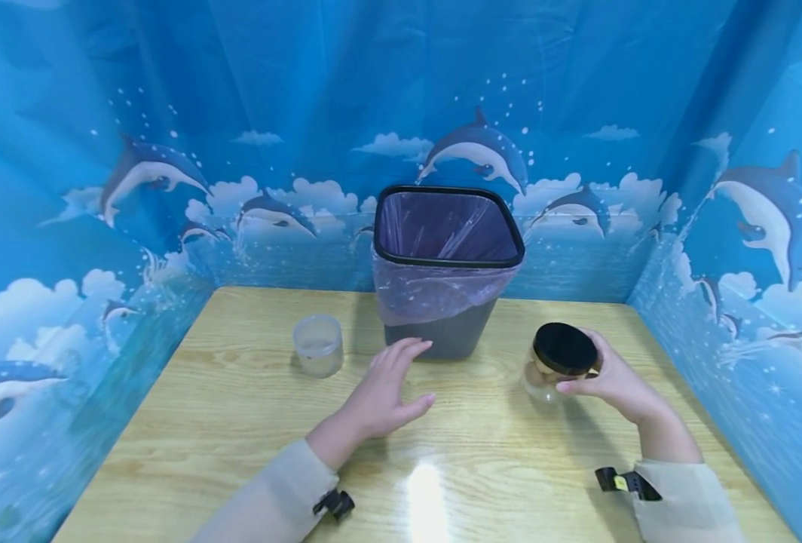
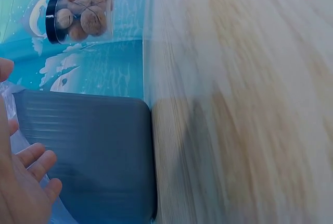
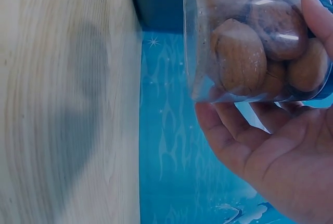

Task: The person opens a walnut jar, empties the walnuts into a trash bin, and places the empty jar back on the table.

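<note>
A clear jar with a black lid (image 1: 565, 348) is gripped in my right hand (image 1: 614, 381), thumb on one side and fingers on the other. Several walnuts (image 3: 240, 57) show through its wall. In both wrist views a gap shows between the jar's base and the tabletop. My left hand (image 1: 384, 392) holds nothing, its fingers spread in front of the grey trash bin (image 1: 435, 332). In the left wrist view those fingers (image 2: 39, 164) overlap the bin's side.
The bin has a black rim and a translucent purple liner (image 1: 435, 290); it stands at the table's back edge. Left of it sits a small clear plastic container (image 1: 318, 347). Blue dolphin-print curtains (image 1: 292, 90) enclose the wooden table (image 1: 238, 422) at the back and sides.
</note>
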{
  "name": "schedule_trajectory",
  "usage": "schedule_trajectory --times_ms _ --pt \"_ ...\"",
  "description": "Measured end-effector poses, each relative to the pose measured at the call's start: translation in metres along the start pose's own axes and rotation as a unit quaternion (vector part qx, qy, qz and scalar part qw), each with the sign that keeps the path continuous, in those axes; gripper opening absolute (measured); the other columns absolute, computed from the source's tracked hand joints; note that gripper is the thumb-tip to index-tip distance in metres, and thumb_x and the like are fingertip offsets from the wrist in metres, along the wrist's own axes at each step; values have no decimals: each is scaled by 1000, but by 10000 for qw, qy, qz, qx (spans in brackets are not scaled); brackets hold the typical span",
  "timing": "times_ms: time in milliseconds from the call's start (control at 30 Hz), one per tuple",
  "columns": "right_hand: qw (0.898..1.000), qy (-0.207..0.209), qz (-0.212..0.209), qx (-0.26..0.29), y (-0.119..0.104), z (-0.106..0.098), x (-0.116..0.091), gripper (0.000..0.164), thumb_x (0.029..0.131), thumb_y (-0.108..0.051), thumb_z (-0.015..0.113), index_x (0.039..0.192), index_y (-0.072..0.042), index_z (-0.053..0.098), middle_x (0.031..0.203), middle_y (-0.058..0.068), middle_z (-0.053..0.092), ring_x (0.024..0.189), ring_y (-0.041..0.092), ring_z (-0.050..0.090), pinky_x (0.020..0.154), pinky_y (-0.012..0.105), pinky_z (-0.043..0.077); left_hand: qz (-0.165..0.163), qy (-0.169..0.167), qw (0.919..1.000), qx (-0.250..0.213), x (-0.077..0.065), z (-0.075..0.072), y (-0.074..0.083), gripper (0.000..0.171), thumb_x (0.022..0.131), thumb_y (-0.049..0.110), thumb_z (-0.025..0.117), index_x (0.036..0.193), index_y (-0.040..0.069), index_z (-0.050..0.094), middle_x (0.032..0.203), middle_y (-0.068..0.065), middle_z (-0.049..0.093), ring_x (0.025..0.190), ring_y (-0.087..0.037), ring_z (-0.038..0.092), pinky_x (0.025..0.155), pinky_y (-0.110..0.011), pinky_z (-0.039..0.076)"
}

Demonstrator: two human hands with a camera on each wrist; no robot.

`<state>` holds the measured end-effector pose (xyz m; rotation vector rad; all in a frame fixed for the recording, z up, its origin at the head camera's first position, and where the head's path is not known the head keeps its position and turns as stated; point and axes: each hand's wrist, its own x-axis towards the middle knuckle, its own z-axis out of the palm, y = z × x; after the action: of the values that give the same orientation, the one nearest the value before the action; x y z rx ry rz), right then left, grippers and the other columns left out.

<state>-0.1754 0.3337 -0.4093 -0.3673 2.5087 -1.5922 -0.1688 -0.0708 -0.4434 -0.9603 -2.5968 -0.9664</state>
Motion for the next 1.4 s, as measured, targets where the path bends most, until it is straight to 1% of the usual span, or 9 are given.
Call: schedule_trajectory --times_ms 133,267,500,700,933,1167,1267,1400 --pt "9999 -72 15 77 2 3 1 88 83 -5 80 151 -10 25 142 8 40 117 5 47 85 29 53 -4 -38 10000 -43 3 3 2 79 90 45 66 155 16 32 156 -12 35 143 -28 33 115 -57 25" --pt "9999 -121 -2 100 1 6 1 87 83 -6 81 151 -10 26 143 9 40 117 4 47 85 31 53 19 -38 10000 -63 5 5 4 80 90 46 66 156 17 32 156 -12 35 143 -28 33 115 -57 25" --pt "9997 -199 -154 60 -2 10 3 88 82 -4 81 151 -5 26 145 14 38 117 4 47 85 30 53 51 -108 9999 -98 10 8 9 80 90 48 64 156 18 30 157 -12 35 143 -26 33 115 -55 26" --pt "9994 -271 -196 112 -2 13 3 88 81 -2 81 151 -5 27 142 8 42 117 4 49 86 29 52 150 -47 9998 -118 13 13 11 80 90 48 64 156 17 31 156 -13 36 142 -27 34 114 -56 27" --pt "9987 -420 -185 230 -4 18 5 90 82 -2 80 152 -4 24 145 16 40 117 4 50 88 28 50 167 -68 9998 -131 16 18 15 79 91 48 64 156 17 32 156 -12 36 143 -28 34 115 -56 27" --pt "9984 -487 -192 213 -6 24 6 92 81 -2 81 153 -4 23 149 22 38 122 9 48 91 26 48 261 -73 9996 -124 20 21 21 78 92 50 61 156 18 29 156 -12 36 143 -26 34 115 -54 28" --pt "9982 -538 -204 165 -7 27 7 93 81 -3 81 154 -5 23 151 22 36 122 7 48 93 28 46 218 -141 9996 -115 22 22 22 79 93 53 58 157 19 27 158 -10 34 144 -24 32 116 -52 26" --pt "9978 -599 -249 95 -7 32 10 95 79 -4 83 154 -5 24 151 20 36 122 2 47 95 29 44 189 -147 9996 -133 26 22 24 79 94 56 56 158 21 25 158 -8 33 144 -22 31 117 -50 25"
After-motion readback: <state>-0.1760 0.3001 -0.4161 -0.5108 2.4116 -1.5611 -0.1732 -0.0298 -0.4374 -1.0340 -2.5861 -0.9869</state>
